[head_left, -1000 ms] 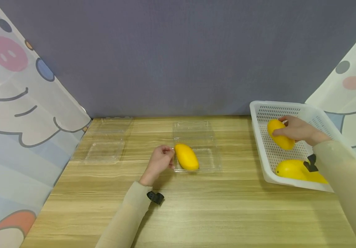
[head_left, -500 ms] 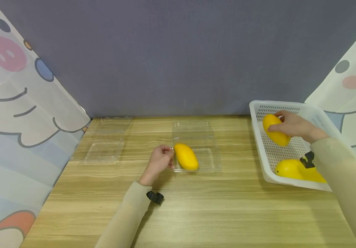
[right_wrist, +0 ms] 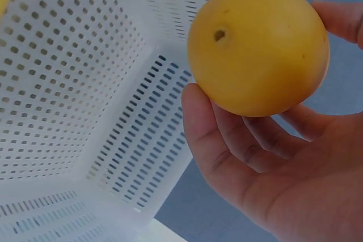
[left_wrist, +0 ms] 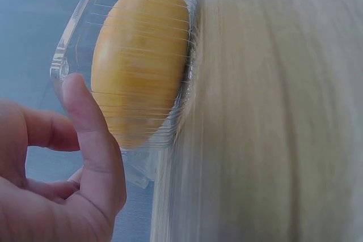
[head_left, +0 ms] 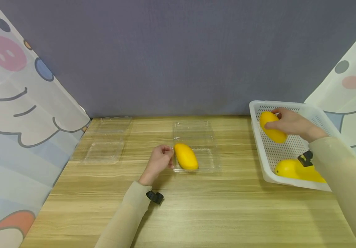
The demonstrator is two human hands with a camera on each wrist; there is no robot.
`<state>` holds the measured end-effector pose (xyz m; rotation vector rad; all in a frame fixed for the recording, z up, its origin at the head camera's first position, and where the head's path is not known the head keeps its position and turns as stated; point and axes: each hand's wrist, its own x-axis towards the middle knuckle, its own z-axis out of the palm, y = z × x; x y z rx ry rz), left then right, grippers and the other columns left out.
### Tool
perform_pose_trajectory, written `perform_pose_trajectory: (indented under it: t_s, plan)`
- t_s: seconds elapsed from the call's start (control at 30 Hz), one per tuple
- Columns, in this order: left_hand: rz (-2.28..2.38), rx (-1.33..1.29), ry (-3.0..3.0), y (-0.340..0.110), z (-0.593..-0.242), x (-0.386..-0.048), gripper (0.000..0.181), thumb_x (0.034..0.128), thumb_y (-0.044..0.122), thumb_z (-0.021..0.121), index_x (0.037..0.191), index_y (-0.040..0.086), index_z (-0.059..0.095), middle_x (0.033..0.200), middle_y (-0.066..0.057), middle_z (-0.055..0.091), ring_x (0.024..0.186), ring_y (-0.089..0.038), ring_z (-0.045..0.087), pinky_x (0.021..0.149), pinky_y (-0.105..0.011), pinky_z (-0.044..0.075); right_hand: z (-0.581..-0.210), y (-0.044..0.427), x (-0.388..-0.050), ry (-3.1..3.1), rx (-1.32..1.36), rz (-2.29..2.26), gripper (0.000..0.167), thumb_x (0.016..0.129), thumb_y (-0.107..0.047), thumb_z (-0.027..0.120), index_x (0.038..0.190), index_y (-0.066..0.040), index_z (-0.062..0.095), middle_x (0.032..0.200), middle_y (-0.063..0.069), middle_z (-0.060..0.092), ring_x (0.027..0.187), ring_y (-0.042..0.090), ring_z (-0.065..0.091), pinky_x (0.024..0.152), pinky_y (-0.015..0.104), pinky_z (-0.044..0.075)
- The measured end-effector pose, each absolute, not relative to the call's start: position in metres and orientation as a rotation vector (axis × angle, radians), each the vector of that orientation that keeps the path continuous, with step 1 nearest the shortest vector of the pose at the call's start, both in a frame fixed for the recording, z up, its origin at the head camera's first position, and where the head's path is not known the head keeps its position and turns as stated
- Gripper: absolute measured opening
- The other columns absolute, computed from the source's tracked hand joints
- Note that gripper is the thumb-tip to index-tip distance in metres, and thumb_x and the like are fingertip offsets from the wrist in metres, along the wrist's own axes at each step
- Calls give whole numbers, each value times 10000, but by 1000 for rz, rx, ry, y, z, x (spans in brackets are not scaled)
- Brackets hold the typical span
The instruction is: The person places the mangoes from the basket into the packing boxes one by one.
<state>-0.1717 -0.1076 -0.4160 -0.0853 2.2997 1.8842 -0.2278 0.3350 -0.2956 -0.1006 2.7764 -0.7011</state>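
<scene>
The right hand (head_left: pixel 292 123) grips a yellow mango-like fruit (head_left: pixel 271 128) above the white basket (head_left: pixel 260 151); in the right wrist view its fingers curl round the fruit (right_wrist: pixel 258 49). At the centre, a clear hinged container (head_left: pixel 207 158) lies with its lid folded back, another such fruit (head_left: pixel 186 156) tilted in its left part. The left hand (head_left: pixel 157 163) is at the container's left edge. In the left wrist view, one fairly straight finger of the hand (left_wrist: pixel 74 168) touches the clear rim (left_wrist: pixel 65 55) beside the fruit (left_wrist: pixel 142 55), other fingers loosely bent.
More yellow fruit (head_left: pixel 295 169) lies in the near part of the basket, partly behind the right sleeve. A second clear container (head_left: pixel 103 151) stands open at the table's left. A grey panel (head_left: pixel 178 62) rises behind the table, with printed curtains at both sides.
Held in the right hand, the fruit has moved left and toward the back, still over the basket. The left hand and the central container have stayed in place.
</scene>
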Motion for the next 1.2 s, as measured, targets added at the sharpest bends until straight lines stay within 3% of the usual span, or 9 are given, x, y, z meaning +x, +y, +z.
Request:
perform_pose_trajectory:
  t_s: [1.2]
  plan:
    - [1883,-68,2320,-107,-416,-173,221,1015,78,555,1158,-86,590,804,-127,564,631,-200,561,559,-311,588,-276,280,-220,2888,-234,-725,756,965,-424,627,1468,70,352,1316,316,506,998,371,595,778,434,500]
